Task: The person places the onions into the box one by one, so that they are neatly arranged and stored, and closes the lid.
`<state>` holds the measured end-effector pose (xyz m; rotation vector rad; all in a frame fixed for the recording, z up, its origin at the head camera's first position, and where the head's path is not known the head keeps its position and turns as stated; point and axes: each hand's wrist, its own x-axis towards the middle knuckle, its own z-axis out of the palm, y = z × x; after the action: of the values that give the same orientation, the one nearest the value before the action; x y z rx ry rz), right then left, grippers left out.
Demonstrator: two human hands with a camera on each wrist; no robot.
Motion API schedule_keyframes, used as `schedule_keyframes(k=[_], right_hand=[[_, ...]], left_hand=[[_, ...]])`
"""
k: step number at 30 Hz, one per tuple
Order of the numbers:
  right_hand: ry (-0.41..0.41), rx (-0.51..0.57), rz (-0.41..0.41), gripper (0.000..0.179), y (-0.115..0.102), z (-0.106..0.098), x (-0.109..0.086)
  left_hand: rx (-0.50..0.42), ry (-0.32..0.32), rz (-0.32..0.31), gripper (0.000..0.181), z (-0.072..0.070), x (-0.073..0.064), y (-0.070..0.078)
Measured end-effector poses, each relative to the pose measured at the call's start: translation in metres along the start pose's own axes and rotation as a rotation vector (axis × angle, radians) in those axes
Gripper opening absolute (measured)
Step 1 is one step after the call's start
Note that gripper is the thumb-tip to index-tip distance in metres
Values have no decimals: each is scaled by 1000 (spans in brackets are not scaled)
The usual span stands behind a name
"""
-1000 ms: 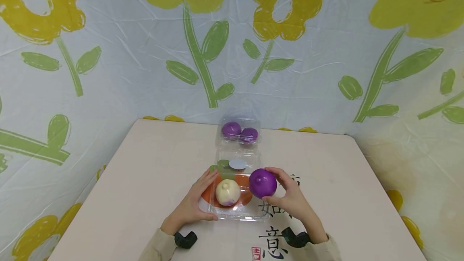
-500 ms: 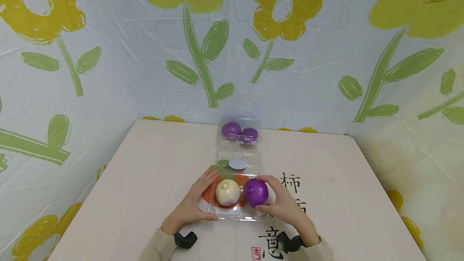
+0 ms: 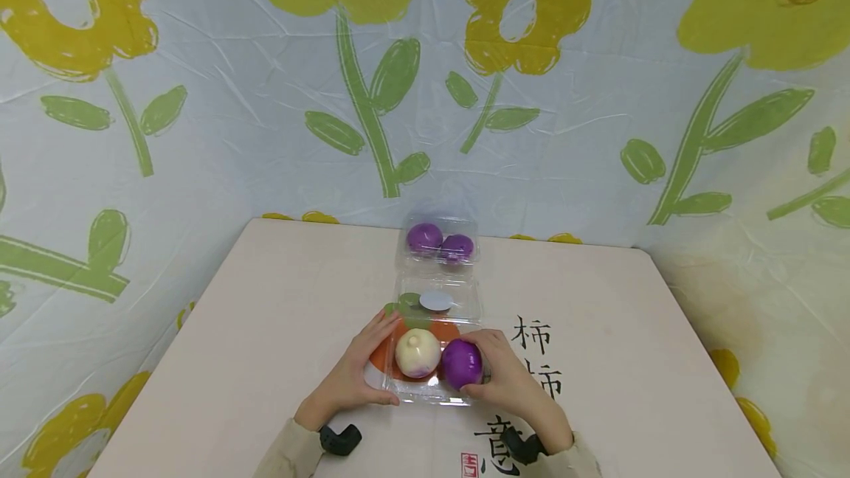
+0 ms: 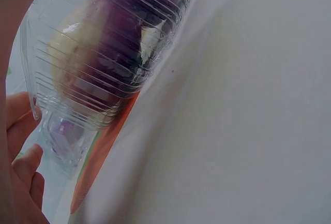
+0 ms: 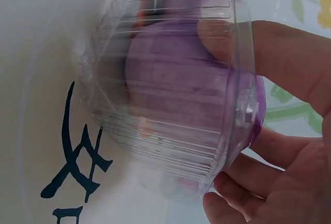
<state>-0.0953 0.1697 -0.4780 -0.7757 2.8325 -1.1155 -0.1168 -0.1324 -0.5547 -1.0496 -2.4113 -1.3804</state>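
An open clear plastic clamshell box (image 3: 428, 397) lies at the middle front in the head view. Inside at left sits a pale, onion-like bulb (image 3: 417, 352) with a purple base. My left hand (image 3: 361, 367) holds the box's left side, thumb at the front corner and fingertips on the far rim (image 4: 34, 111). With thumb and fingers on opposite sides, my right hand (image 3: 511, 375) grips a round purple onion-like bulb (image 3: 461, 364) in the box's right half. Through the clear wall in the right wrist view, the purple bulb (image 5: 176, 84) shows low inside, fingertips reaching over the rim.
The box's lid (image 3: 468, 308) lies folded back behind it. Beyond stands another clear box (image 3: 468, 223) with two purple bulbs (image 3: 423, 239). An orange and green print (image 3: 380, 356) lies under the front box, and black characters (image 3: 531, 334) mark the table (image 3: 299, 279).
The right hand has moved left and down with the purple bulb, from beside the box into its right half, next to the pale bulb. The left hand has stayed at the box's side.
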Motion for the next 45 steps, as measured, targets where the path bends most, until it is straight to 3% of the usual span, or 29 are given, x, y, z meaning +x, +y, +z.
schedule_keyframes(k=[8, 11, 17, 21, 27, 32, 35, 39, 45], right_hand=[[-32, 23, -48, 66, 5, -3, -1], [3, 81, -27, 58, 10, -3, -2], [216, 342, 8, 32, 24, 0, 2], [294, 551, 49, 28, 31, -2, 4], [363, 766, 255, 38, 43, 1, 8], [270, 1070, 386, 56, 58, 10, 12], [179, 1192, 388, 61, 66, 15, 12], [97, 1239, 323, 62, 74, 19, 10], [36, 1202, 262, 61, 79, 21, 10]], left_hand=[[-1, 3, 8, 118, 1, 0, -1], [-3, 0, 6, 117, 1, 0, -1], [-12, -3, -2, 117, 0, 0, 0], [-15, -1, 2, 116, 0, 0, 0], [-15, 6, 4, 115, 0, -1, 0], [-14, 1, 0, 114, 1, -1, 0], [-15, 1, 4, 113, 1, -1, 0], [-11, 7, 18, 113, 1, -2, -2], [-14, 5, 4, 115, 1, -2, -4]])
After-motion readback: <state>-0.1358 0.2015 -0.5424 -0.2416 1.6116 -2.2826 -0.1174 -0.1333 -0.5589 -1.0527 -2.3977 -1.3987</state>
